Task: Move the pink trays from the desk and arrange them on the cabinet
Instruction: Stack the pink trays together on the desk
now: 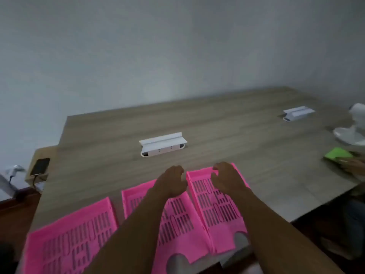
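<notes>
Three pink slotted trays lie side by side on the near edge of the wooden desk (217, 123): a left tray (75, 234), a middle tray (177, 220) and a right tray (219, 214). My left hand (171, 180) rests with curled fingers at the far end of the middle tray, right beside the right tray's left wall; whether it grips anything is unclear. My right hand (227, 178) has its fingers hooked over the far rim of the right tray. No cabinet is in view.
Two white socket boxes stand on the desk, one mid-desk (163, 147) and one far right (298, 113). A white fan base (349, 135) and a green item (338, 154) held by another person's hand (353, 165) are at the right edge. A phone (40, 166) lies on a small side stand.
</notes>
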`<state>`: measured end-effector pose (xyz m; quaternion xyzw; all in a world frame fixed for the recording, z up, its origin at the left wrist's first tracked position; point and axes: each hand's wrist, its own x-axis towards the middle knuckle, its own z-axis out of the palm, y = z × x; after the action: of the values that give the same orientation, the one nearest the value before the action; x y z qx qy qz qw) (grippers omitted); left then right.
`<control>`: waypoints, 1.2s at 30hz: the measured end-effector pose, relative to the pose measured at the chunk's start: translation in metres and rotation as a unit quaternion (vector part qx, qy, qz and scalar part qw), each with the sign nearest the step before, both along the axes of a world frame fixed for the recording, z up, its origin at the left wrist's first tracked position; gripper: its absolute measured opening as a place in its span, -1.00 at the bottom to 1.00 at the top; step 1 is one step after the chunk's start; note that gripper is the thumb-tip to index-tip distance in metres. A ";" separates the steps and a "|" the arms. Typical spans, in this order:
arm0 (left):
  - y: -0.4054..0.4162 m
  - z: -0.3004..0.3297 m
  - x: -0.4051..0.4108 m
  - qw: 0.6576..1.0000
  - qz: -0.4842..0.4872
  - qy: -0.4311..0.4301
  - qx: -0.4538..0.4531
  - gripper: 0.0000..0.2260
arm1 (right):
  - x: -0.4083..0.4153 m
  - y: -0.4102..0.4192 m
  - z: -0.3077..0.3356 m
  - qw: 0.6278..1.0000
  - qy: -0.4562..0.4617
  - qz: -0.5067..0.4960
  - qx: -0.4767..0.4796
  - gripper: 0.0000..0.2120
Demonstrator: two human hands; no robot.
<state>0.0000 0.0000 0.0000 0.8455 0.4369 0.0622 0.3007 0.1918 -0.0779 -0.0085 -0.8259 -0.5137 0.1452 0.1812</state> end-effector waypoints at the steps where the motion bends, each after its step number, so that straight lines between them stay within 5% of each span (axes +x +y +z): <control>1: -0.006 -0.009 0.008 1.000 0.011 -0.001 -0.017 -0.63 | 0.010 -0.007 -0.010 1.000 0.013 -0.021 -0.019 -0.59; 12: -0.041 -0.092 0.104 0.967 0.128 -0.037 -0.218 -0.50 | 0.140 -0.046 -0.118 0.989 0.078 -0.113 -0.058 -0.51; 16: -0.050 -0.101 0.128 0.940 0.203 -0.070 -0.264 -0.08 | 0.168 -0.044 -0.142 0.969 0.160 -0.149 -0.119 -0.53; 20: -0.053 -0.104 0.139 0.911 0.263 -0.068 -0.310 -0.19 | 0.171 -0.047 -0.128 0.955 0.202 -0.153 -0.153 -0.83; 30: -0.034 -0.087 0.183 0.890 0.243 -0.255 -0.289 -0.52 | 0.218 -0.031 -0.088 0.955 0.149 -0.240 -0.086 -0.72; 36: -0.025 -0.062 0.143 0.877 0.282 -0.305 -0.243 -0.54 | 0.177 -0.008 -0.070 0.979 0.105 -0.169 -0.044 -0.75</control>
<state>0.1430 -0.0250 -0.0622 0.5261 0.5447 0.2907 0.5848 0.3686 -0.0859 -0.0787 -0.8881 -0.3382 0.2210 0.2195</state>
